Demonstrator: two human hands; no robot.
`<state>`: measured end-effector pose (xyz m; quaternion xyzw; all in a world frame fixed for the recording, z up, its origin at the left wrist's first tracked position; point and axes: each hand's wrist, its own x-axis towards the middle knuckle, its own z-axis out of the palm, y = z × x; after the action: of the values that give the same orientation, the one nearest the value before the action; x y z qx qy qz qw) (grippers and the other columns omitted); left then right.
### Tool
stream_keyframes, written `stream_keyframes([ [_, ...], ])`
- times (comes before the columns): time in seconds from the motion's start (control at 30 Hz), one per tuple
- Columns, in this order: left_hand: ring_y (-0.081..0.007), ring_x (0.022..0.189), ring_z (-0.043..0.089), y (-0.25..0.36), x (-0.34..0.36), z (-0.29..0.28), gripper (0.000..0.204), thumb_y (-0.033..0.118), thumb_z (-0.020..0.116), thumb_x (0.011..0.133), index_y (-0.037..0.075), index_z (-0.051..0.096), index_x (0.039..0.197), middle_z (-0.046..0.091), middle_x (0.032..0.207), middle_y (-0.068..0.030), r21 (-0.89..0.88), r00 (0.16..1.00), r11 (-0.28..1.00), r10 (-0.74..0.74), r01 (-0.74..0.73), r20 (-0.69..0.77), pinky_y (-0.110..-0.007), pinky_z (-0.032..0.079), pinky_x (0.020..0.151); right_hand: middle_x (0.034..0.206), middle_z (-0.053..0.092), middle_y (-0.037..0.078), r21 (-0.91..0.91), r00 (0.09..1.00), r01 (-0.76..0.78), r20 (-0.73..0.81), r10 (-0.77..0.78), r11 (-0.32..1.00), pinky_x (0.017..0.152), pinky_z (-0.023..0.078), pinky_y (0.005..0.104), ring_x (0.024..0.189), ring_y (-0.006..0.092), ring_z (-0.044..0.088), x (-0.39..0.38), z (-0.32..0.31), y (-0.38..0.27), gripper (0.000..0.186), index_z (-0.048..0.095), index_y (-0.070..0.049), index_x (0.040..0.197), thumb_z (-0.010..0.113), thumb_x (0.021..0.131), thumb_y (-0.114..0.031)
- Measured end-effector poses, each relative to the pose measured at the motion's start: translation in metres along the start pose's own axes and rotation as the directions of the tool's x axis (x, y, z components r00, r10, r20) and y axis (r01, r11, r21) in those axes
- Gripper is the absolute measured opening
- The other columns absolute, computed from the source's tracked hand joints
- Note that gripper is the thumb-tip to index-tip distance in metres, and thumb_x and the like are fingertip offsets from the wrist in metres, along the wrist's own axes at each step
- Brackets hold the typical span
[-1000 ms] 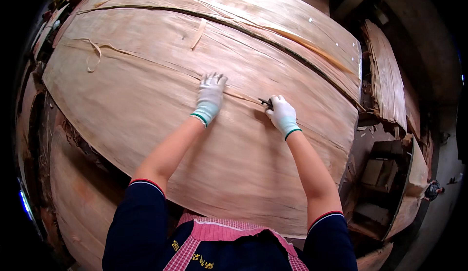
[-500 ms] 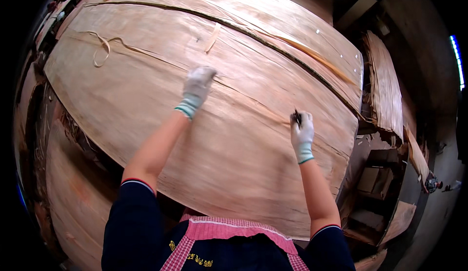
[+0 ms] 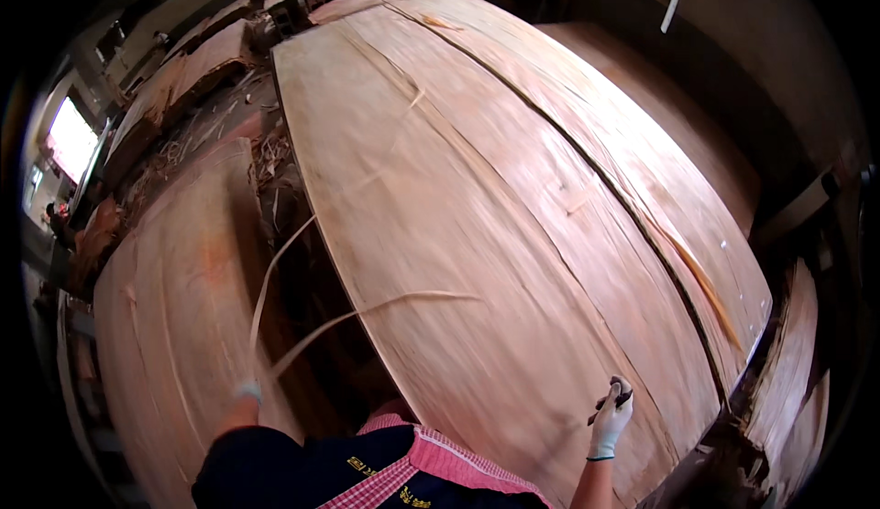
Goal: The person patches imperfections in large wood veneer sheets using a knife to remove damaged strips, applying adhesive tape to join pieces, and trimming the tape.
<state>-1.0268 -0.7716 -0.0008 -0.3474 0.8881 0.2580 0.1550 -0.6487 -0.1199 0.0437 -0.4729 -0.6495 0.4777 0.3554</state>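
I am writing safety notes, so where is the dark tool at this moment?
The dark tool is at the lower right of the head view, held in the right hand, over the large wood sheet.

Yellow characters (image 3: 414,498) are borne by the dark navy shirt (image 3: 275,466) at the lower centre of the frame, split into two groups by a pink checked apron strap (image 3: 374,484); no wording can be read with certainty.

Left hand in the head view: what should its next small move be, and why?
Probably a short pull leftward: the left hand, though blurred, seems to hold a thin strip, part of which reaches over the large wood sheet, so drawing it in would likely bring it off.
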Motion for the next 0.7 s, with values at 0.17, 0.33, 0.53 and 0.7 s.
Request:
stream_keyframes([
  [0.17, -0.0308, 0.112, 0.057, -0.109, -0.007, 0.04, 0.032, 0.028, 0.048, 0.097, 0.006, 0.067, 0.112, 0.064, 0.119, -0.014, 0.683, 0.869, 0.668, -0.111, -0.294, 0.483, -0.038, 0.043, 0.098, 0.093, 0.06, 0.002, 0.04, 0.994, 0.086, 0.064, -0.089, 0.995, 0.051, 0.038, 0.0204, 0.059, 0.0045, 0.046, 0.049, 0.021, -0.058, 0.026, 0.06, -0.001, 0.115, 0.052, 0.1, -0.021],
  [0.33, -0.0283, 0.104, 0.064, -0.055, 0.017, 0.115, 0.035, 0.034, 0.052, 0.094, 0.012, 0.068, 0.116, 0.067, 0.114, -0.0134, 0.42, 0.45, -0.2, -0.138, -0.885, 0.882, -0.037, 0.05, 0.09, 0.081, 0.057, -0.002, -0.095, 0.968, 0.188, 0.186, -0.168, 0.978, 0.051, 0.037, 0.0208, 0.061, 0.0042, 0.045, 0.127, 0.042, -0.122, 0.03, 0.062, -0.002, 0.114, 0.053, 0.1, -0.027],
  [0.53, -0.0432, 0.079, 0.06, 0.049, 0.056, 0.128, 0.026, 0.022, 0.055, 0.087, 0.001, 0.063, 0.074, 0.063, 0.08, -0.0237, 0.121, 0.673, 0.663, 0.723, -0.739, 0.156, -0.052, 0.048, 0.072, 0.073, 0.055, -0.001, -0.018, 0.885, 0.459, 0.1, -0.455, 0.888, 0.062, 0.041, 0.0256, 0.068, 0.0085, 0.049, 0.257, 0.113, -0.269, 0.029, 0.066, 0.0, 0.099, 0.061, 0.094, -0.027],
  [0.7, -0.045, 0.081, 0.059, 0.165, -0.008, 0.149, 0.037, 0.027, 0.052, 0.092, -0.002, 0.061, 0.071, 0.062, 0.08, -0.0259, 0.34, 0.806, 0.739, 0.58, -0.582, 0.117, -0.052, 0.045, 0.07, 0.071, 0.056, -0.004, -0.002, 0.786, 0.609, -0.135, -0.604, 0.793, 0.061, 0.039, 0.026, 0.066, 0.0081, 0.048, 0.389, 0.121, -0.349, 0.028, 0.066, -0.003, 0.09, 0.071, 0.086, -0.03],
])
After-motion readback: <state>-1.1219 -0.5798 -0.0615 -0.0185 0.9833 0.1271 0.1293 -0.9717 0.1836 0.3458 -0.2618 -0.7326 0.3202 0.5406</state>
